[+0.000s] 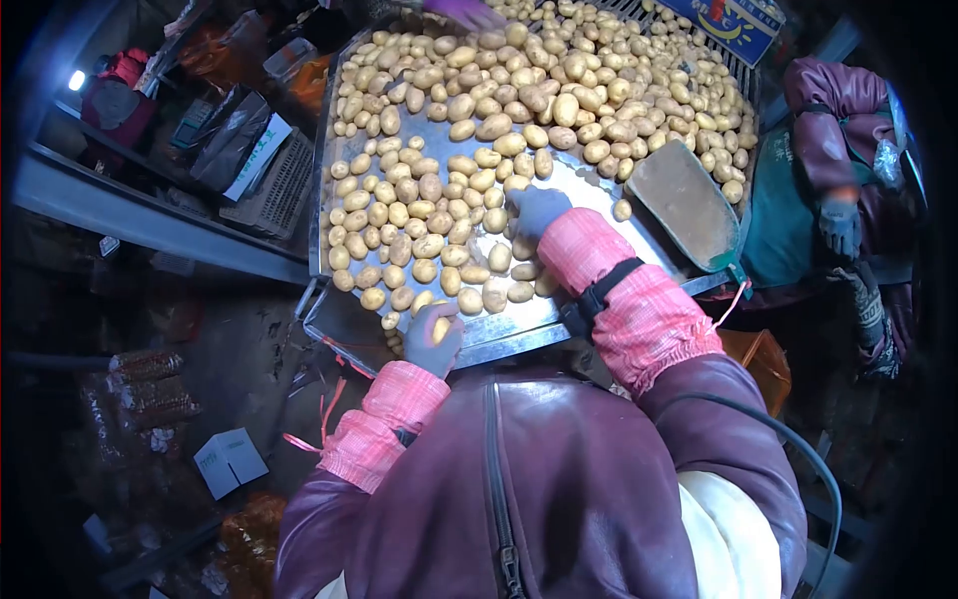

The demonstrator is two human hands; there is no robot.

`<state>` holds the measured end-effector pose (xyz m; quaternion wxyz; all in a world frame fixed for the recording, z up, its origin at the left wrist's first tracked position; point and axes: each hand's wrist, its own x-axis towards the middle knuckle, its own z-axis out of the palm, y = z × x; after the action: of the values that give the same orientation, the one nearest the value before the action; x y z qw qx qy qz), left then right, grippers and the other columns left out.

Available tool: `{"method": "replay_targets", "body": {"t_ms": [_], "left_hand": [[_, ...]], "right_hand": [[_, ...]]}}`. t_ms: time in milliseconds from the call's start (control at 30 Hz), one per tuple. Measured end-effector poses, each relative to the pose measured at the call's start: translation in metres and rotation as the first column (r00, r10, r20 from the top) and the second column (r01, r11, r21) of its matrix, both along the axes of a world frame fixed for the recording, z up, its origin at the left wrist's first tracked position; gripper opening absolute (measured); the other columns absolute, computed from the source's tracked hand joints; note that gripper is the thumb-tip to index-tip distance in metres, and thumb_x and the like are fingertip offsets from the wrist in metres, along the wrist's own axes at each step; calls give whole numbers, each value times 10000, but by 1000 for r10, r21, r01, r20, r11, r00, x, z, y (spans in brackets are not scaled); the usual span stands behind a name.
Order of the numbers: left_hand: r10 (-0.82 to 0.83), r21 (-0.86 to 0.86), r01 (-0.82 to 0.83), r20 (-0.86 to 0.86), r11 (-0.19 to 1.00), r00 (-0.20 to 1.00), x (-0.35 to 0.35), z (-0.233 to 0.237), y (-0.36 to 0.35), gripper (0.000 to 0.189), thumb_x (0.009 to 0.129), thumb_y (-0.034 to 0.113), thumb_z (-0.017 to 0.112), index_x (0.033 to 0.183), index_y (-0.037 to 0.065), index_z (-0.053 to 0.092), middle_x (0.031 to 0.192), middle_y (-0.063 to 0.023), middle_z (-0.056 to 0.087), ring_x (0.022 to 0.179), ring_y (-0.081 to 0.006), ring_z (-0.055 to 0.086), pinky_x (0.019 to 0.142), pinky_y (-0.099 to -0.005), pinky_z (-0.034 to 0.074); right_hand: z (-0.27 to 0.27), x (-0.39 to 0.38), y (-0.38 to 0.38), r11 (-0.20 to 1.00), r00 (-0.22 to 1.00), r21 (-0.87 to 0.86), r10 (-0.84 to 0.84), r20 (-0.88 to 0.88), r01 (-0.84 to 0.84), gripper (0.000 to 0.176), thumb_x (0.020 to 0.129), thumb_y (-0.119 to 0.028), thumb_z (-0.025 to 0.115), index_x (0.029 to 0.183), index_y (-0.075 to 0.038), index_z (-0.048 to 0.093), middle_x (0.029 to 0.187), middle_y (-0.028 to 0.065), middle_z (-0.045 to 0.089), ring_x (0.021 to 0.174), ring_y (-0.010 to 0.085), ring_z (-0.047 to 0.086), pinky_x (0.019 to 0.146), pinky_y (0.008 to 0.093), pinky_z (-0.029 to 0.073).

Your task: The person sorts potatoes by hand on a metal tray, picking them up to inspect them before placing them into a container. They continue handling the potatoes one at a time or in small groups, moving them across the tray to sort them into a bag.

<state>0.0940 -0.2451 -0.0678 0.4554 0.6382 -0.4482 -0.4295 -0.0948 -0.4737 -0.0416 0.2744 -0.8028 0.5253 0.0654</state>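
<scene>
Gripping a potato (440, 327) at the near lip of the metal tray (514, 337), the left hand (432, 341) is curled shut around it. The right hand (536, 212) lies loosely open, palm down, on the heaped potatoes (479, 130). A flat scoop (685, 205) rests just beside them, with a co-worker's gloved hand (841, 228) beyond.

Gloved left hand (433, 341) curls round a potato (440, 327) at the near edge of the table (519, 337); right hand (536, 212) lies farther in, palm down, fingers loose.
</scene>
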Motion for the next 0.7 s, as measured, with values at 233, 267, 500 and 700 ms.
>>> {"method": "replay_targets", "body": {"t_ms": [233,267,500,700], "left_hand": [[-24,-11,25,45,1000,999,1,-5,1,173,857,52,659,1026,19,650,926,-47,593,671,-90,555,557,-231,452],[-25,3,25,35,1000,999,-1,-1,2,173,856,48,655,1027,18,650,926,-47,593,679,-90,556,565,-231,455],[-59,10,59,29,998,998,8,-21,1,159,845,37,658,1002,13,647,953,-77,573,805,-162,589,660,-290,492],[-59,-84,74,165,994,984,7,-19,0,177,830,49,676,1001,16,646,992,-102,590,816,-200,601,755,-327,506]], "right_hand": [[42,-76,43,896,658,373,-434,616,242,431,761,-283,777,1120,-85,643,823,33,637,630,96,579,535,261,463],[39,-97,56,844,503,481,-530,682,237,435,767,-282,783,1113,-63,638,829,29,633,626,103,575,533,257,457],[14,-245,181,584,265,805,-796,544,101,470,751,-234,786,1150,-56,615,941,20,638,778,79,597,634,197,464],[-136,-279,186,642,530,257,-753,391,722,431,808,-103,743,1209,-34,601,985,32,653,898,109,591,816,258,474]]}}
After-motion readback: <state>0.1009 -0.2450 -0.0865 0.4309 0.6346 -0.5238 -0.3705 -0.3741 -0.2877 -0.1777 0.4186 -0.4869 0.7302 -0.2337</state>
